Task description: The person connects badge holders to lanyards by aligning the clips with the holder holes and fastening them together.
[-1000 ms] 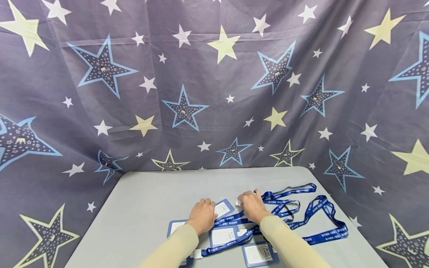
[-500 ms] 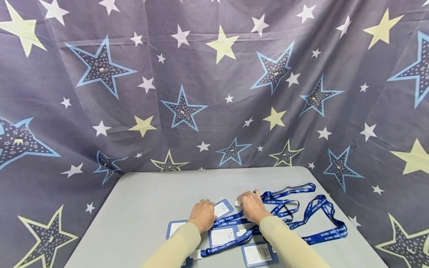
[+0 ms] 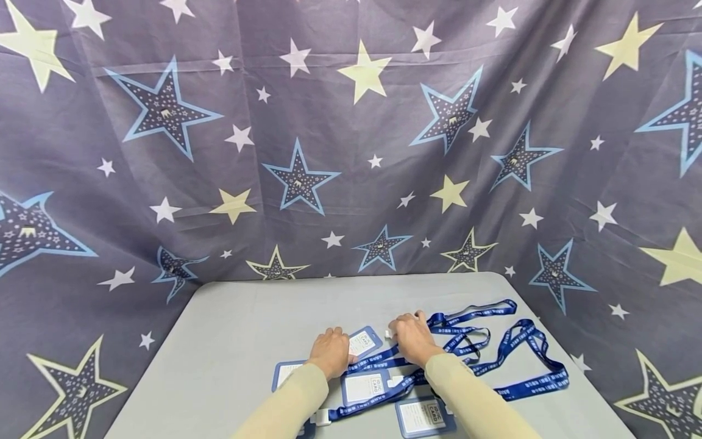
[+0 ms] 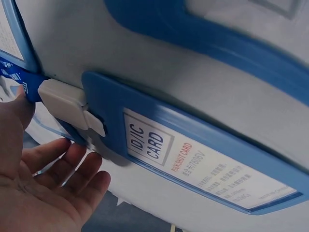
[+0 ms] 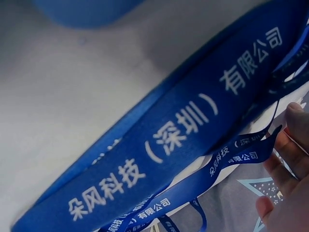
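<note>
In the head view, my left hand (image 3: pixel 331 352) rests at the near-left side of a blue-framed badge holder (image 3: pixel 363 342). The left wrist view shows its thumb at a blue strap beside a white clip (image 4: pixel 63 100), with the other fingers relaxed and spread from the thumb. To the right, my right hand (image 3: pixel 412 337) holds a blue lanyard (image 3: pixel 439 320); a white clip (image 3: pixel 389 333) shows by its fingertips. In the right wrist view, a thin part of the lanyard (image 5: pixel 246 150) runs between its fingers. The exact grip is partly hidden.
Other badge holders lie nearby: one in the middle (image 3: pixel 364 388), one at the front (image 3: pixel 421 416), and one partly under the left sleeve (image 3: pixel 286 369). Loops of lanyard strap (image 3: pixel 534 387) spread to the right over the grey table (image 3: pixel 219 341). A star-patterned curtain (image 3: pixel 351 152) stands behind.
The left thumb has shifted slightly to the right by the strap. Otherwise both hands, badge holders and lanyards stay almost in place.
</note>
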A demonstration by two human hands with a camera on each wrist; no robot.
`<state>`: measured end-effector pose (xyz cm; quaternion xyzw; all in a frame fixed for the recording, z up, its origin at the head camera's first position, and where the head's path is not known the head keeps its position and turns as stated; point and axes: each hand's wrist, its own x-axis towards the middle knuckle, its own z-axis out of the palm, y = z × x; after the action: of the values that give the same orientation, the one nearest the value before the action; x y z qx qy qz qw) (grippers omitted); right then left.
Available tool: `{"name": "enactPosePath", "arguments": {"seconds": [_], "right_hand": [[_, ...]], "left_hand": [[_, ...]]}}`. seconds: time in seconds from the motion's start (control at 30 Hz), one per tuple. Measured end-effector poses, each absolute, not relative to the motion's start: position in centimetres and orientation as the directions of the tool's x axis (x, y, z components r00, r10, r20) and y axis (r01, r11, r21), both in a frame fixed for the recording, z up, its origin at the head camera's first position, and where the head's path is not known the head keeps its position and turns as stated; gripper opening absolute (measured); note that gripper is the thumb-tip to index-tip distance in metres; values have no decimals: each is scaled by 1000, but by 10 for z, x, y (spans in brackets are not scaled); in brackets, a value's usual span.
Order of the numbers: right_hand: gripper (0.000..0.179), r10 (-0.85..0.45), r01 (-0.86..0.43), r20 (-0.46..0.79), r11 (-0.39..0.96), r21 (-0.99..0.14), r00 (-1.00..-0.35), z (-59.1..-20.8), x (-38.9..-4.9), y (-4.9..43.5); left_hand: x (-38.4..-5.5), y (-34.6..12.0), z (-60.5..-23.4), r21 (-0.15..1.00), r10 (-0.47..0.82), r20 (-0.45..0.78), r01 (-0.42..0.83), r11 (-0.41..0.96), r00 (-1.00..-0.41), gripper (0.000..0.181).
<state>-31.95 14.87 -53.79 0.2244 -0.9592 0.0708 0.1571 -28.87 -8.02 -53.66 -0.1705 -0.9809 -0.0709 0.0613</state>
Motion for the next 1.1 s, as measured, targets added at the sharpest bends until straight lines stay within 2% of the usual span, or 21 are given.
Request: {"name": "enactPosePath", "arguments": {"seconds": [0.6, 1.1], "right_hand": [[23, -426, -462, 347, 886, -26, -836, -543, -322, 147], [21, -442, -475, 328, 880, -23, -835, -541, -318, 145]], "left_hand": [[-289, -78, -537, 142, 326, 127, 342, 929, -937, 35], [-290, -78, -535, 143, 344, 100, 355, 924, -934, 35]]}}
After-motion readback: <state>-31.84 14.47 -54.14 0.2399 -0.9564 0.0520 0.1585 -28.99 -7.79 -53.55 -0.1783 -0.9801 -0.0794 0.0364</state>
